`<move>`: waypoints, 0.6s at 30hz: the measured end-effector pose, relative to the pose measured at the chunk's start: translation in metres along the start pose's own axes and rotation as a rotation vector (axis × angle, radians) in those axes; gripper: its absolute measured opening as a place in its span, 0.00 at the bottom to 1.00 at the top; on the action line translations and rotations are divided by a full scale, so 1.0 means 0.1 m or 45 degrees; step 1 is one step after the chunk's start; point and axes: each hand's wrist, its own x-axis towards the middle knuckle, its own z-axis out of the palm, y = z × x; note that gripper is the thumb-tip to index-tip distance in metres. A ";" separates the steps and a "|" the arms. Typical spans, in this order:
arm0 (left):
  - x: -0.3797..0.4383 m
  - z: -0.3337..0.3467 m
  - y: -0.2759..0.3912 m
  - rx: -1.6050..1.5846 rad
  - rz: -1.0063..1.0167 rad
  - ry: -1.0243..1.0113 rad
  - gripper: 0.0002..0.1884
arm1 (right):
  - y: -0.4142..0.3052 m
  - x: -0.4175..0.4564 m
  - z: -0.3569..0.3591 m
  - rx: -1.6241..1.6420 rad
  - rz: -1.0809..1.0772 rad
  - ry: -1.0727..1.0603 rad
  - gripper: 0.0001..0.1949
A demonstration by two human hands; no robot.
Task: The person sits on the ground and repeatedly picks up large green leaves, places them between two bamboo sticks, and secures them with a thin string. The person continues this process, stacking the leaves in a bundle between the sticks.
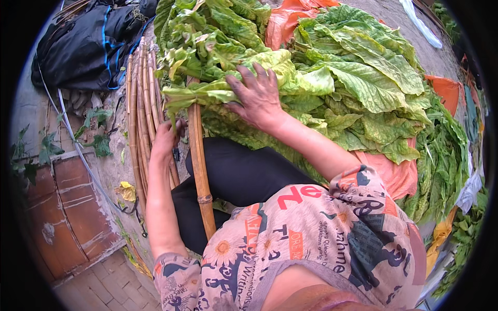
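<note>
My right hand [256,93] lies palm down, fingers spread, on a large pale-green leaf [307,81] that looks like tobacco. A bamboo pole [200,167] slants up from my body, its far part hidden under bunched leaves [218,46]. Leaf stalks [186,96] lie across the pole. Left of it, my left hand [166,136] has its fingers curled at a green leaf stalk [173,119] that hangs from the bunch; its fingertips are partly hidden. Beyond my right arm spreads a big heap of yellow-green leaves [362,81].
Several bamboo poles [142,101] lie side by side left of my left hand. A black bag with blue trim [85,50] sits at the upper left, above a rusty metal panel [70,210]. Orange plastic sheeting [393,171] shows under the heap. Greener leaves [443,155] lie at the right.
</note>
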 end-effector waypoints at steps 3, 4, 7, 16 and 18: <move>-0.28 0.08 -0.07 -1.025 0.008 -0.334 0.08 | 0.18 -0.45 0.42 0.662 0.353 -0.513 0.39; -0.35 0.15 -0.02 -1.181 0.033 -0.299 0.08 | 0.17 -0.54 0.56 0.771 0.303 -0.538 0.40; -0.72 0.59 0.40 -0.862 0.234 0.180 0.07 | 0.35 -0.48 0.61 1.159 0.259 -0.713 0.40; -0.70 1.44 0.66 0.705 0.793 0.078 0.02 | 4.16 0.18 0.20 -0.277 0.816 -0.057 0.19; -0.70 1.45 0.63 0.797 0.766 0.062 0.02 | 4.40 0.10 0.24 -0.690 0.807 -0.322 0.21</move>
